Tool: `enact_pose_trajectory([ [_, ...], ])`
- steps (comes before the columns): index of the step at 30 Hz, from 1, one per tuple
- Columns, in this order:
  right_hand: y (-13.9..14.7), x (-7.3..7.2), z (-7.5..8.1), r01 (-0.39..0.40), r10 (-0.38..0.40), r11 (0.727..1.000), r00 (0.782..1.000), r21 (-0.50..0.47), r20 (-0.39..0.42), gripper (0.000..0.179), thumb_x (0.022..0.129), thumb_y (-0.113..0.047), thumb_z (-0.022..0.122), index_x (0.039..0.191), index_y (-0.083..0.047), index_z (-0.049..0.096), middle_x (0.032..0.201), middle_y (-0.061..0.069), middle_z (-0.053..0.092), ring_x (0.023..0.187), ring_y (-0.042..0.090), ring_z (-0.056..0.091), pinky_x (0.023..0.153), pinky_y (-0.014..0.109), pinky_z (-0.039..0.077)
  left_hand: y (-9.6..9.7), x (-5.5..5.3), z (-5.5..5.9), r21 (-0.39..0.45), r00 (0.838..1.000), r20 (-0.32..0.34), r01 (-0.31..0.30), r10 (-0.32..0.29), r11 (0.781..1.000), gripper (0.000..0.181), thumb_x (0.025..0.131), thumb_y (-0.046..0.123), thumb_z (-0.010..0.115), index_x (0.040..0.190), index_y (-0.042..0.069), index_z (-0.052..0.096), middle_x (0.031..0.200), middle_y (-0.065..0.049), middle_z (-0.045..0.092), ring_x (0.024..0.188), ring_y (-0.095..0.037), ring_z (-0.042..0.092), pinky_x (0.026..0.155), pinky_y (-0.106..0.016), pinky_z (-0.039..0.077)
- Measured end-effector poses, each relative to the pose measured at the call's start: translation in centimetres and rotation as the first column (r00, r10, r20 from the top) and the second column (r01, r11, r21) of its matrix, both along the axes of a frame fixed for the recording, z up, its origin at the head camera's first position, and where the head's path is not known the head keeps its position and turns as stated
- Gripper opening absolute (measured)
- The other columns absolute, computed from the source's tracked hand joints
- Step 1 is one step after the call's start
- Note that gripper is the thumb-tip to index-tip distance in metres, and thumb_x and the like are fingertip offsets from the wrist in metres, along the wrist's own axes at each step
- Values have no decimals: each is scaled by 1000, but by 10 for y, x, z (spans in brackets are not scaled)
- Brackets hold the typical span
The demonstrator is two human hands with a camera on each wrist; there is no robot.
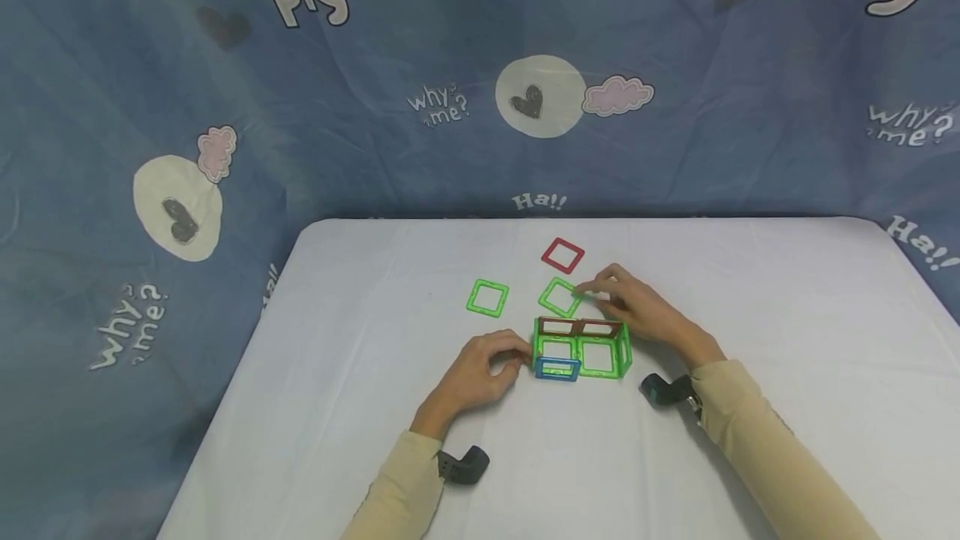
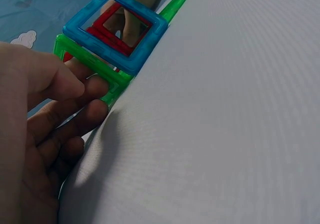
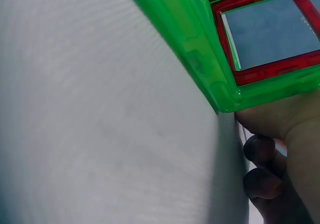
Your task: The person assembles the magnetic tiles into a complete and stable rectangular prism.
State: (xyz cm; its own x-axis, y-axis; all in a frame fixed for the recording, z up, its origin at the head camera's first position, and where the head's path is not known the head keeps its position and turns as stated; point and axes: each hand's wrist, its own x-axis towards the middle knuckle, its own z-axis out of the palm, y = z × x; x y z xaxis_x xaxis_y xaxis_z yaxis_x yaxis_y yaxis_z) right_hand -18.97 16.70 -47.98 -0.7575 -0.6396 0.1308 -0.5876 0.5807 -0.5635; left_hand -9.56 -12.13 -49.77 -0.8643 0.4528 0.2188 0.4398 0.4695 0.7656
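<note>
White table [image 1: 360, 407], tile box [image 1: 581, 348] lengthwise left-right

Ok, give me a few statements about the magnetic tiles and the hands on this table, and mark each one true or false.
1. The left hand touches the left end of the tile structure. True.
2. A blue square tile sits at the structure's front left. True.
3. The right hand rests flat on the table, far from any tile. False: its fingers reach the loose green square tile behind the structure.
4. The red square tile is stacked on the structure. False: it lies alone on the white tablecloth, farther back.
5. A second loose green tile lies to the left, untouched. True.
</note>
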Motion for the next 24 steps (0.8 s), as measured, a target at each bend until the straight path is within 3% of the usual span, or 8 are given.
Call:
enact_pose_trajectory([
  [9, 2, 3, 3, 47, -48, 999, 999, 25, 22, 23, 92, -16, 62, 114, -18, 64, 111, 2, 51, 72, 10, 46, 69, 26, 42, 1, 0, 1, -12, 1000, -9, -2, 2, 1000, 27, 84, 2, 59, 101, 20, 69, 95, 11, 68, 97, -4, 62, 95, -27, 48],
  [18, 11, 6, 2, 104, -103, 994, 994, 21, -41, 14, 91, -15, 64, 104, -17, 65, 108, 1, 54, 72, 11, 45, 70, 30, 42, 0, 0, 1, 2, 999, -36, 8, -8, 1000, 26, 84, 2, 61, 101, 20, 69, 95, 10, 68, 97, -5, 62, 94, -27, 48],
  [24, 18, 9, -2, 122, -120, 992, 991, 19, -63, 13, 90, -16, 64, 103, -16, 65, 106, 1, 55, 74, 11, 47, 70, 31, 43, 0, 0, -1, 14, 1000, -18, 12, -12, 1000, 27, 84, 2, 61, 101, 20, 69, 95, 10, 68, 96, -5, 62, 94, -27, 48],
])
